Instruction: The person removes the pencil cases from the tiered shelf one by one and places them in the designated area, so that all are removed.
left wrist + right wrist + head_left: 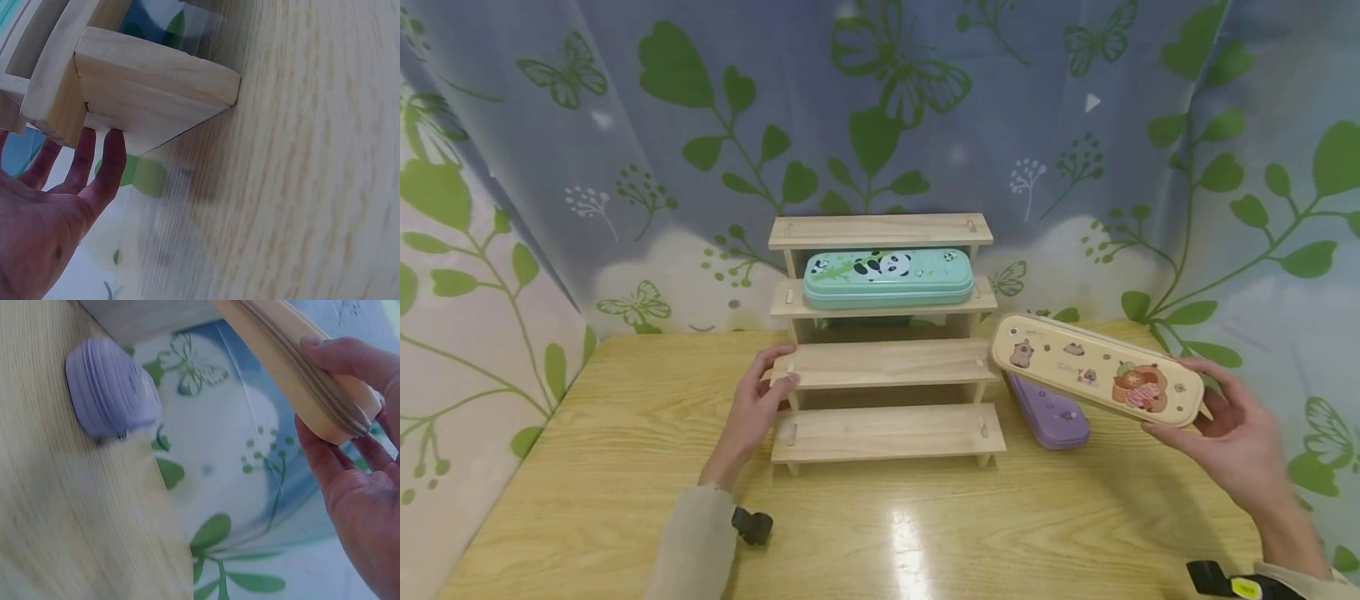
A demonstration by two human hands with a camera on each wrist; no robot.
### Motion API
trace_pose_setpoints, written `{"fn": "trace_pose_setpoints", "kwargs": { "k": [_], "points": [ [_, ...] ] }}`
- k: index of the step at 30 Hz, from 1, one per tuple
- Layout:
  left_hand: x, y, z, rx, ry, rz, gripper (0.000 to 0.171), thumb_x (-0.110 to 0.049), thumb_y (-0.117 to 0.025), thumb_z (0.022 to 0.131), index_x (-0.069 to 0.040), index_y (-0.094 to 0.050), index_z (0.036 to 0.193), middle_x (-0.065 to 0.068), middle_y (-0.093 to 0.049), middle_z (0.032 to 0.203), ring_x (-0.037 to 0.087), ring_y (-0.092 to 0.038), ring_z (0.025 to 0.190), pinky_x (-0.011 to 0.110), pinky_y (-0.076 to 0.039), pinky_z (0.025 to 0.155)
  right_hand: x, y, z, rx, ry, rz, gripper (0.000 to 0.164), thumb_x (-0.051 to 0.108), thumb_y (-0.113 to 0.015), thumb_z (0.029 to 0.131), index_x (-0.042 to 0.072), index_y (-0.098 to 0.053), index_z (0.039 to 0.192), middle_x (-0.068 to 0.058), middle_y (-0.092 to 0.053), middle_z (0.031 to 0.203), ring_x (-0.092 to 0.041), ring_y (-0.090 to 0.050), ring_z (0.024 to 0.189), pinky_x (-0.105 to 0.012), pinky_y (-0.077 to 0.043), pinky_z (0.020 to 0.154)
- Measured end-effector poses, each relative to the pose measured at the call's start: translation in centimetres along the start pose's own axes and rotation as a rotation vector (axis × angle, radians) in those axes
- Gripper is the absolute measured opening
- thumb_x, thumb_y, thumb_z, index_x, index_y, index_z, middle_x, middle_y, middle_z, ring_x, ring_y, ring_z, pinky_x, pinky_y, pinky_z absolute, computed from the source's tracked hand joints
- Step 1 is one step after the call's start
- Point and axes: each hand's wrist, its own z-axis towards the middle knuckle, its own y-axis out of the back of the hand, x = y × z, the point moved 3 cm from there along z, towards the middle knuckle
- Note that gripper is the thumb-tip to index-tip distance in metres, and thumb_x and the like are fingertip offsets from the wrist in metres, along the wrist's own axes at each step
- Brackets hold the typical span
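Observation:
My right hand (1243, 433) grips the right end of a cream zippered pencil case (1097, 367) with capybara and fruit pictures, raised above the table and tilted. In the right wrist view, the thumb lies along the side of its brown zipper (312, 381), with fingers around the end. At the left end of a four-step wooden rack (880, 362), my left hand (756, 408) holds the second board from the bottom, thumb on top. Its fingers (112, 159) reach behind the rack's side in the left wrist view. On the second board from the top sits a mint panda pencil case (887, 279).
A purple pencil case (1052, 417) lies on the wooden table (647, 467) right of the rack, partly covered by the cream one in the head view. Behind stands a blue and white curtain (1045, 125) with green leaves and butterflies.

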Motion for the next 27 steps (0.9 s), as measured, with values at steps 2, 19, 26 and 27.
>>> {"fn": "trace_pose_setpoints", "kwargs": {
  "k": [2, 19, 26, 27],
  "points": [
    [0.0, 0.0, 0.0, 0.000, -0.001, 0.002, 0.041, -0.018, -0.054, 0.106, -0.020, -0.049, 0.147, 0.012, -0.047, 0.143, 0.020, -0.063, 0.101, 0.028, -0.058, 0.081, 0.0, 0.8, -0.4, -0.038, -0.006, 0.006, 0.089, -0.047, -0.053, 0.067, -0.012, -0.037, 0.148, -0.004, -0.051, 0.147, -0.006, -0.063, 0.119, -0.017, -0.058, 0.083],
    [0.3, 0.0, 0.0, 0.002, 0.008, 0.003, 0.041, -0.019, -0.053, 0.106, -0.020, -0.049, 0.147, 0.011, -0.048, 0.145, 0.031, -0.064, 0.105, 0.031, -0.059, 0.082, -4.1, 2.6, -0.6, -0.533, -0.404, -0.463, 0.070, -0.005, -0.088, 0.073, 0.027, -0.053, 0.126, 0.018, -0.051, 0.114, 0.010, -0.060, 0.088, -0.007, -0.051, 0.061],
    [0.3, 0.1, 0.0, 0.004, 0.008, -0.013, 0.041, -0.018, -0.053, 0.106, -0.020, -0.049, 0.147, 0.012, -0.048, 0.142, 0.030, -0.065, 0.105, 0.031, -0.060, 0.082, -6.0, 2.4, -0.5, -0.553, -0.591, -0.764, 0.079, 0.027, -0.094, 0.073, 0.018, -0.046, 0.135, 0.013, -0.044, 0.124, 0.001, -0.046, 0.087, -0.009, -0.043, 0.061],
    [0.2, 0.1, 0.0, 0.006, 0.008, -0.015, 0.041, -0.018, -0.053, 0.106, -0.020, -0.048, 0.147, 0.012, -0.048, 0.142, 0.029, -0.065, 0.105, 0.032, -0.060, 0.083, -6.3, 2.3, -0.4, -0.550, -0.603, -0.782, 0.083, 0.029, -0.094, 0.073, 0.014, -0.044, 0.137, 0.007, -0.046, 0.128, -0.003, -0.046, 0.089, -0.011, -0.041, 0.063]
  ]
}}
